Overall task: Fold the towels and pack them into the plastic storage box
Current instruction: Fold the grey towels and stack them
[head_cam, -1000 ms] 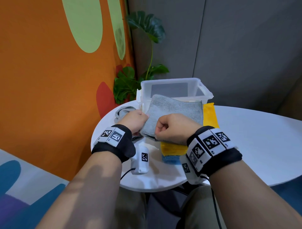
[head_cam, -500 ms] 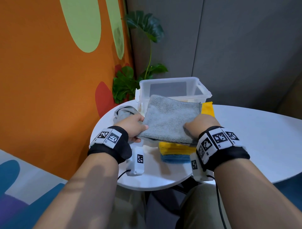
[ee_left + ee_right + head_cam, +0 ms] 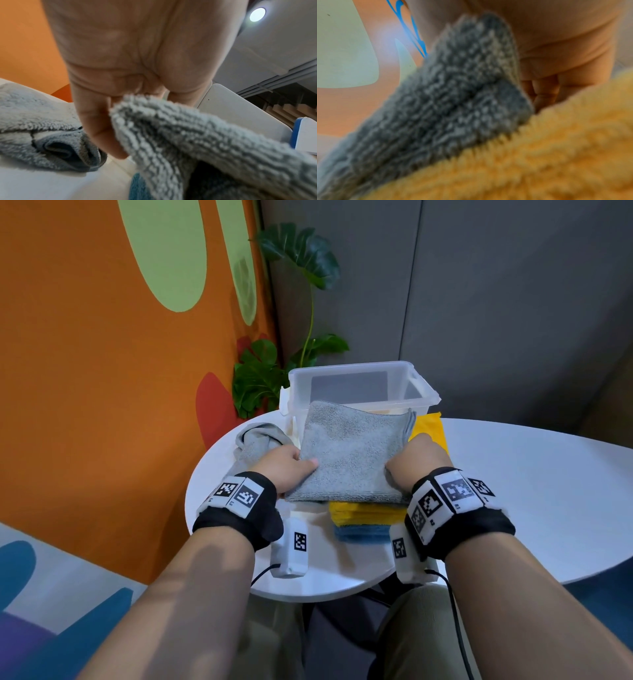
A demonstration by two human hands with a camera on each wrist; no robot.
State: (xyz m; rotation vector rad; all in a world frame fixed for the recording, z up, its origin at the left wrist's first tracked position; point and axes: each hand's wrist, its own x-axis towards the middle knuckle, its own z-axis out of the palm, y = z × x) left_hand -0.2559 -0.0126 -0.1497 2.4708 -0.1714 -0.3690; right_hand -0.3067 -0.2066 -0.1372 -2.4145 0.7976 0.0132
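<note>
1. The folded towel [image 3: 349, 453] lies on the towel stack [image 3: 363, 518], at 6 o'clock of the storage box [image 3: 356, 381].
2. A crumpled towel [image 3: 257, 443] lies at its 9 o'clock, on the table [image 3: 531, 491].
</note>
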